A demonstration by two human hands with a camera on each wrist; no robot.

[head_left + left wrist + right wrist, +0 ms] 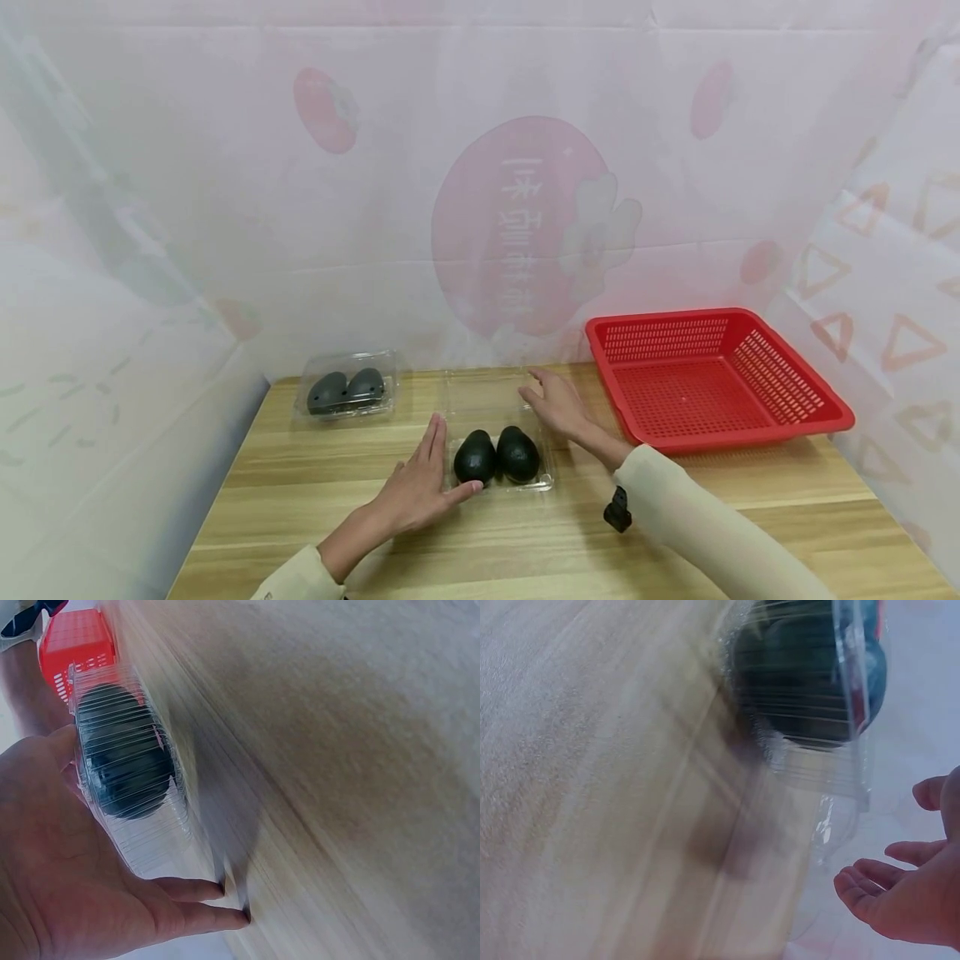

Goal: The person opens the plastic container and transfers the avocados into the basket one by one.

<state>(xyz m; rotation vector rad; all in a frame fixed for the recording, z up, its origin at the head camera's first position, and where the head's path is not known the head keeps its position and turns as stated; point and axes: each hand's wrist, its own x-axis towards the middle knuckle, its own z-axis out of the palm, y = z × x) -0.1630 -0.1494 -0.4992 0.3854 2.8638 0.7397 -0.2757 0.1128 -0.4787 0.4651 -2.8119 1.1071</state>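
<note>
A clear plastic clamshell box (546, 482) lies open on the table, its lid (480, 392) folded back toward the wall. Two dark green avocados sit side by side in its base, a left avocado (475, 458) and a right avocado (518, 455). Along the box's left side lies my left hand (412, 493), fingers straight, thumb at the front left corner; in the left wrist view two fingertips (238, 919) reach the tabletop. My right hand (558, 406) hovers by the lid's right edge, fingers loosely bent and holding nothing; the right wrist view shows a gap between hand and box.
At the back left stands another clear box (388, 367) with two dark avocados (347, 390) under its lid. A red slotted plastic basket (675, 400) stands at the back right, beyond my right forearm. A printed cloth backdrop (375, 217) rises behind the wooden table (510, 558).
</note>
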